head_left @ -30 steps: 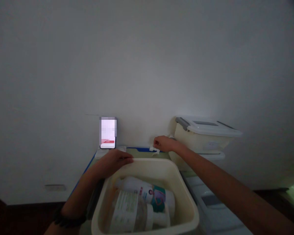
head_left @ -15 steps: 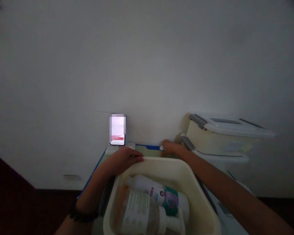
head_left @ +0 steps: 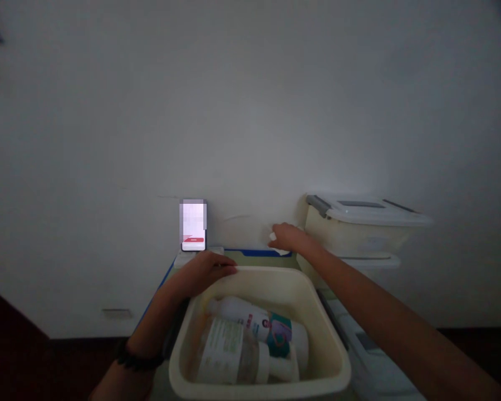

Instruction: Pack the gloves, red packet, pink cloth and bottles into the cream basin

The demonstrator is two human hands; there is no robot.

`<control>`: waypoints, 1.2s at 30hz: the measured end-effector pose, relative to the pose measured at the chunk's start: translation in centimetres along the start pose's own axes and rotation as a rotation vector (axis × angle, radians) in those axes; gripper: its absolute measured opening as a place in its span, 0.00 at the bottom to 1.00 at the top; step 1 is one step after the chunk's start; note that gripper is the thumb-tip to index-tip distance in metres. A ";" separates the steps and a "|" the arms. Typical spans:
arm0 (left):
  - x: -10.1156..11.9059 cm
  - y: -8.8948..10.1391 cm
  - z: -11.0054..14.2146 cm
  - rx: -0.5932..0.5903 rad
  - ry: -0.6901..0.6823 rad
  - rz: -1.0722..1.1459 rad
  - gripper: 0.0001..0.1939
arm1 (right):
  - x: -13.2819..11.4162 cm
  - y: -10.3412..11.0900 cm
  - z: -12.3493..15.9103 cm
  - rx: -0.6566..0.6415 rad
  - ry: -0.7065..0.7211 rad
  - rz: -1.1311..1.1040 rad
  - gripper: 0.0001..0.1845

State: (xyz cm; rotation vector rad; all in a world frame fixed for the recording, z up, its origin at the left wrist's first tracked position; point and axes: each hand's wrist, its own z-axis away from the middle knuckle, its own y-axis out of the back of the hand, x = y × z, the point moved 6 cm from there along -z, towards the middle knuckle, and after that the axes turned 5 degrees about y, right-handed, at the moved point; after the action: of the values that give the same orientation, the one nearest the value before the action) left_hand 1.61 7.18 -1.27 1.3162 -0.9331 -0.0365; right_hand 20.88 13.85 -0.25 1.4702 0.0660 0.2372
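Observation:
My left hand grips the far left rim of a cream plastic bin, its fingers closed over the edge. Inside the bin lie a white bottle with a green and purple label and a clear pump bottle with a white label. Beyond the bin's far right corner, my right hand is closed on a crumpled white wipe, a tissue or thin cloth, by the wall at the table's back edge. Part of the wipe is hidden in my fingers.
A lit phone leans against the wall at the table's back left, with a flat white item below it. Stacked lidded storage boxes stand to the right, beside my right forearm. Another pale box lid lies lower right.
My right hand has lifted slightly off the table's back edge toward the wall, and more of the white wipe shows. My left hand stays on the bin's rim. The view has shifted slightly.

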 end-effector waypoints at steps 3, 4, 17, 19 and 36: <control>0.1 0.0 0.1 0.009 0.009 -0.006 0.18 | 0.2 2.4 3.3 0.117 -0.060 -0.017 0.16; 0.1 -0.1 0.1 0.013 0.019 -0.010 0.18 | 0.3 3.0 4.7 0.166 -0.089 -0.027 0.16; 8.8 4.9 5.7 0.546 -0.276 -0.067 0.10 | -1.3 4.2 14.4 0.496 -0.006 -0.382 0.14; 10.8 4.5 6.5 0.642 -0.357 -0.175 0.11 | -2.1 4.4 15.0 0.511 0.056 -0.379 0.13; 12.8 3.5 6.6 0.786 -0.483 -0.442 0.04 | -4.7 5.2 16.8 0.561 0.425 -0.592 0.18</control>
State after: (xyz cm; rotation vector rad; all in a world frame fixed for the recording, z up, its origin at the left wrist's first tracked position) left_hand 4.35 -3.66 8.47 2.2994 -1.0862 -0.3738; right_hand 18.86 -3.11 6.20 1.8549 0.9610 0.0383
